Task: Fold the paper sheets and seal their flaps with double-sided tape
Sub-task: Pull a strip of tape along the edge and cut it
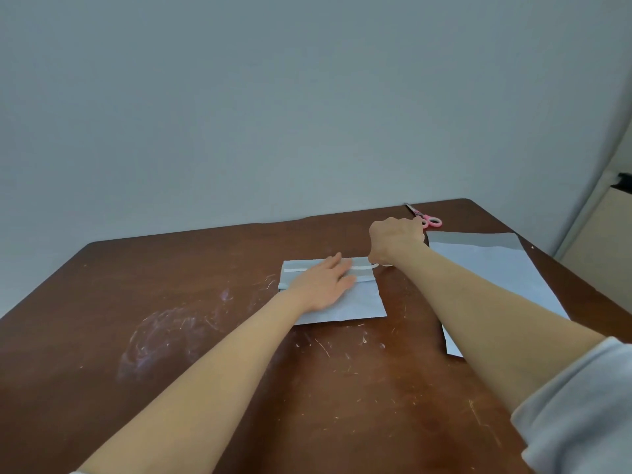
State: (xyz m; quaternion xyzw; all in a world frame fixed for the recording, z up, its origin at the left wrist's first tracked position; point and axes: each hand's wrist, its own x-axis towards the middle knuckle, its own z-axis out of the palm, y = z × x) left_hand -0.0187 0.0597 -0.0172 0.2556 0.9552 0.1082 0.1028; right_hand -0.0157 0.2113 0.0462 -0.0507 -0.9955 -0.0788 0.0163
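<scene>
Pale blue folded sheet (pixel 362 302) lies under the left hand (pixel 325 282), whose straight fingers press it flat; a white tape strip (pixel 297 269) runs beneath those fingertips to the right hand (pixel 395 242), fingers curled, gripping the strip's end (roll mostly hidden)

Plain pale grey-blue wall (pixel 273 97), soft even light. Dark brown wood counter (pixel 171 302) butts against it, top scuffed with whitish scratches. 1 cream panel (pixel 602 241) at far right.
</scene>
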